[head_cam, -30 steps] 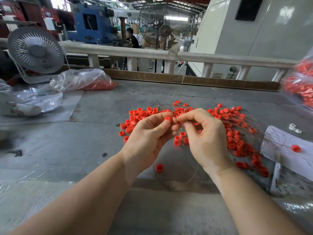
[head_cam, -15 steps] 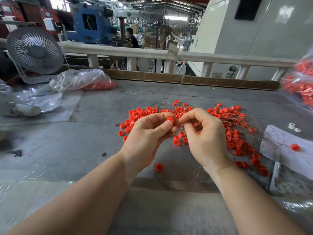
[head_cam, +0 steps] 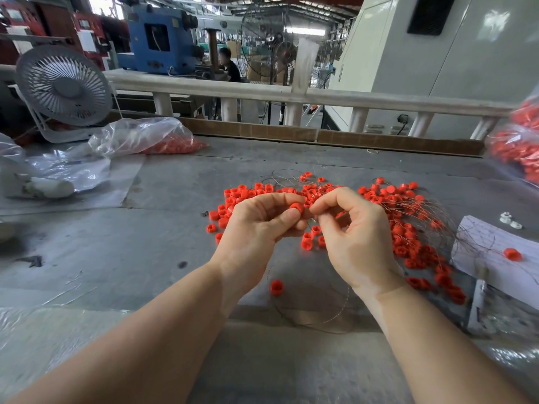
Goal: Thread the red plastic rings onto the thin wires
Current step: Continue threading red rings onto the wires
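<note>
Your left hand point(head_cam: 256, 225) pinches one red ring point(head_cam: 297, 207) between thumb and forefinger, and your right hand point(head_cam: 354, 237) pinches closed just beside it, presumably on a thin wire point(head_cam: 339, 312) end too fine to see there. Over the last second your hands have barely shifted, so the ring is likely not yet threaded. Loose rings point(head_cam: 399, 228) and tangled wires lie scattered on the grey table point(head_cam: 122, 252) behind.

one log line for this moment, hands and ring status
left hand: pinches red ring | right hand: pinches thin wire at ring | loose rings: heaped on table | stage: threading underway
</note>
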A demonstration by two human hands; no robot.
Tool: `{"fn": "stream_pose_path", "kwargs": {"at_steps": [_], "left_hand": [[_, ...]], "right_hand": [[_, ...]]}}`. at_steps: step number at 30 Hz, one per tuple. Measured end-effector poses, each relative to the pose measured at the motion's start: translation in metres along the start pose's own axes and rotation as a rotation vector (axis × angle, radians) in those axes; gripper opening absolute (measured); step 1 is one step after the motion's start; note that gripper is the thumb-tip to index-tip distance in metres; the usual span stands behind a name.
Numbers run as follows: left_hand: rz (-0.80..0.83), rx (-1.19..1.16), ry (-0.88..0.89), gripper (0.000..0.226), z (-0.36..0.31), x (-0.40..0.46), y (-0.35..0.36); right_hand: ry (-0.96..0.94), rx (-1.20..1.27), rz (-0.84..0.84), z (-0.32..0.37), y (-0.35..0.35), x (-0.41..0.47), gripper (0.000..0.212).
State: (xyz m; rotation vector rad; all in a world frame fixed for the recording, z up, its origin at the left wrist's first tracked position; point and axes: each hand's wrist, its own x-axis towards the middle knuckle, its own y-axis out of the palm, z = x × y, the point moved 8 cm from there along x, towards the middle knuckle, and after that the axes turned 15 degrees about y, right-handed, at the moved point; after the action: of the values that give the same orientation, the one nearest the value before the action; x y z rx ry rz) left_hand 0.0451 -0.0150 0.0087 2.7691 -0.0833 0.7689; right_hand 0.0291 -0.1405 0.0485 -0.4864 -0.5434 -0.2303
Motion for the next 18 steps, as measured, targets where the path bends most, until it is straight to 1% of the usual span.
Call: {"fn": "stream_pose_path", "kwargs": {"at_steps": [5, 7, 9, 11, 15, 18], "left_hand": [[0.007, -0.022, -0.027, 0.014, 0.002, -0.001, 0.001], [-0.010, -0.044, -0.037, 0.011, 0.004, -0.002, 0.001], [-0.022, -0.043, -0.036, 0.019, 0.005, -0.003, 0.001], [-0.030, -0.045, -0.033, 0.021, 0.005, -0.003, 0.001], [-0.006, -0.106, -0.045, 0.025, 0.005, -0.003, 0.004], [-0.001, -0.089, -0.038, 0.026, 0.004, -0.003, 0.004]], "right_hand": [[0.018, 0.003, 0.012, -0.001, 0.000, 0.000, 0.026], [0.052, 0.041, 0.055, -0.002, 0.002, 0.000, 0.029], [0.104, 0.111, 0.124, -0.004, 0.006, -0.001, 0.031], [0.147, 0.179, 0.171, -0.005, 0.009, -0.001, 0.031], [0.204, 0.285, 0.167, -0.007, 0.005, 0.003, 0.030], [0.229, 0.309, 0.160, -0.010, 0.003, 0.004, 0.024]]}}
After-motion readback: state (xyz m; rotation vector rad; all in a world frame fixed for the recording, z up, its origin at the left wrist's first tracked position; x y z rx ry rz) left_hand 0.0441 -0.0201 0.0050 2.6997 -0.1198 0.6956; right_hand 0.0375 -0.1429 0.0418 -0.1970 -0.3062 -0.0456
